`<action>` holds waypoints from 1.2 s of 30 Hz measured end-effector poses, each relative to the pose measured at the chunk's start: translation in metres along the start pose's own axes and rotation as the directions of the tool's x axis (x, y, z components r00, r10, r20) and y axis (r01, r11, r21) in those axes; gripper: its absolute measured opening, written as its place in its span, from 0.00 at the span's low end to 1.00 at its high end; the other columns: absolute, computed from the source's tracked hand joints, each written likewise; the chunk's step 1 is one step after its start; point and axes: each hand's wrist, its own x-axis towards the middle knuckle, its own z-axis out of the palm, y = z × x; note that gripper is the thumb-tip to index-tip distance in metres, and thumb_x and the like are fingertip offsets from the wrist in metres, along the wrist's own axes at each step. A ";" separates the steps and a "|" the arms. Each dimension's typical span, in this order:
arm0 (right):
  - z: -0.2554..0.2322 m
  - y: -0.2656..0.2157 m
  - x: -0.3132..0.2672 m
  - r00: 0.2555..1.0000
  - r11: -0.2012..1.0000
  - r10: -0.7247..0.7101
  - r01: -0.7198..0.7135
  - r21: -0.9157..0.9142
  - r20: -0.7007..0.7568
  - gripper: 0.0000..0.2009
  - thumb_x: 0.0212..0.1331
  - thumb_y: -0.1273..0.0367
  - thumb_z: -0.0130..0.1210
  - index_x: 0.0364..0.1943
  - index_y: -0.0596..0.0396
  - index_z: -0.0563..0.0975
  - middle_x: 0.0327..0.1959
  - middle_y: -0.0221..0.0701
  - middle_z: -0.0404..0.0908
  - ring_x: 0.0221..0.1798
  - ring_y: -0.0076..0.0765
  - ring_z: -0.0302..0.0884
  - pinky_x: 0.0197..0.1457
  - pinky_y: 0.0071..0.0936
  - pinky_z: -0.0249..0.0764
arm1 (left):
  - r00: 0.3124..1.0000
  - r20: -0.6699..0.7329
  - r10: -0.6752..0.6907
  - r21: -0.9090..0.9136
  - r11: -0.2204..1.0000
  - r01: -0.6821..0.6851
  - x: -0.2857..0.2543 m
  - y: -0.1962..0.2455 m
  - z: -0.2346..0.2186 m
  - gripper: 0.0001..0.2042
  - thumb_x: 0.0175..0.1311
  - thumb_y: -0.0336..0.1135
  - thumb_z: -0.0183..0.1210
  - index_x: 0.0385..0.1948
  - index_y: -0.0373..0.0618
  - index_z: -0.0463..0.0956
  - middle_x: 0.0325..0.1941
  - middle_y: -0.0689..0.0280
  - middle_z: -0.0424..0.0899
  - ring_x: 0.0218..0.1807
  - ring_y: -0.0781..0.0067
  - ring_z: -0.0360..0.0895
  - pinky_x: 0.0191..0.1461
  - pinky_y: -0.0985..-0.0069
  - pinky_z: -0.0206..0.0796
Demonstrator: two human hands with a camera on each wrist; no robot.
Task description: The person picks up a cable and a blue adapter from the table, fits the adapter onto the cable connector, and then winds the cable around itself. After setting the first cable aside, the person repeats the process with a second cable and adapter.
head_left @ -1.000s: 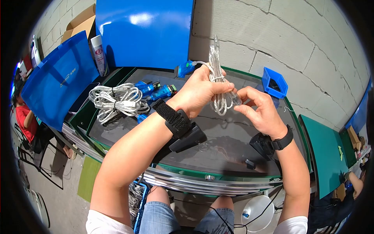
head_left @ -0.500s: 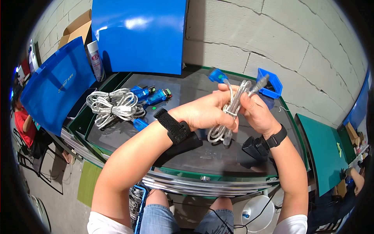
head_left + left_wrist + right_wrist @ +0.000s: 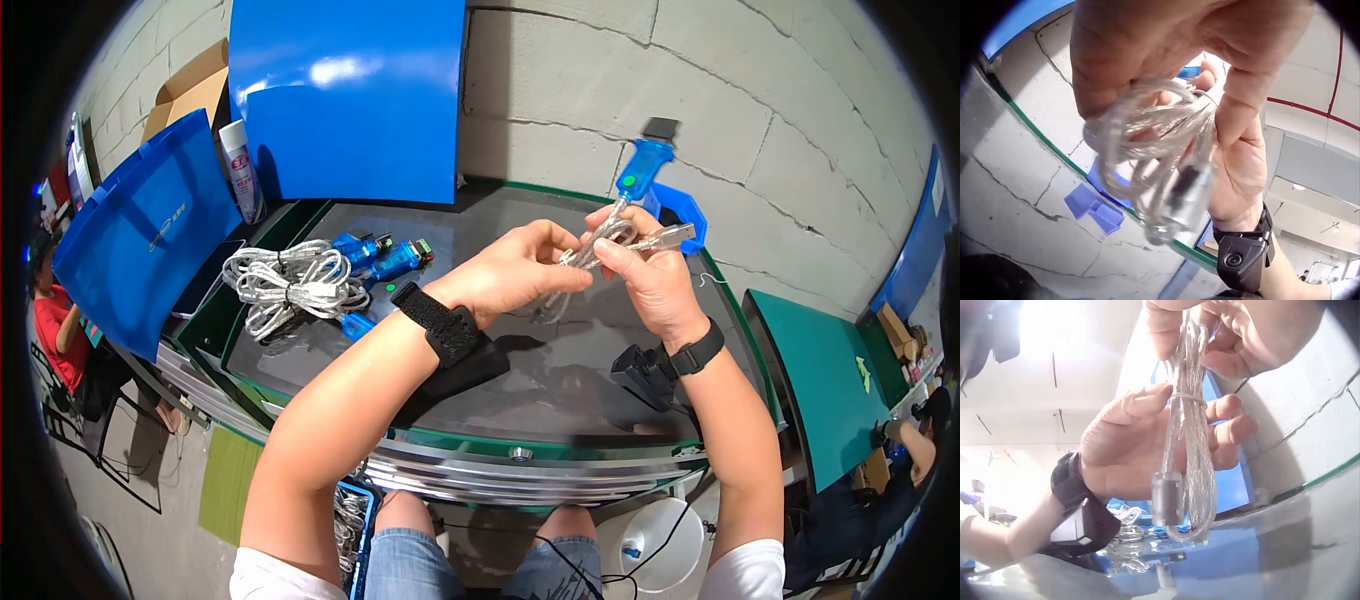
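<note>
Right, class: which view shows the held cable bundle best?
The right wrist view: the cable bundle is close and fairly sharp, its tie and lower loops plain. The head view shows it small, partly hidden, but includes its blue connector. The left wrist view is close but blurs its loops.

White Sleeves, Blue Denim and Black Wrist Straps

Light-blue denim shorts (image 3: 408,562) show dark markings on the right leg. White sleeves (image 3: 285,577) lie to either side of the shorts. Beyond the shorts, a broad black fabric strap (image 3: 437,325) with a rough texture circles the left wrist, bearing a dark housing (image 3: 1085,531); a black band (image 3: 698,350) on the right wrist carries a boxy black camera (image 3: 1240,261) with a round lens.
</note>
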 end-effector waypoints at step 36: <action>-0.186 0.256 -0.635 -0.318 0.499 0.520 -0.641 0.584 -0.793 0.07 0.54 0.69 0.59 0.34 0.57 0.76 0.27 0.30 0.77 0.26 0.27 0.76 0.23 0.24 0.75 | 0.999 0.038 0.029 0.018 0.999 -0.029 0.030 -0.043 -0.059 0.21 0.70 0.43 0.47 0.59 0.40 0.66 0.53 0.64 0.75 0.53 0.75 0.72 0.63 0.76 0.62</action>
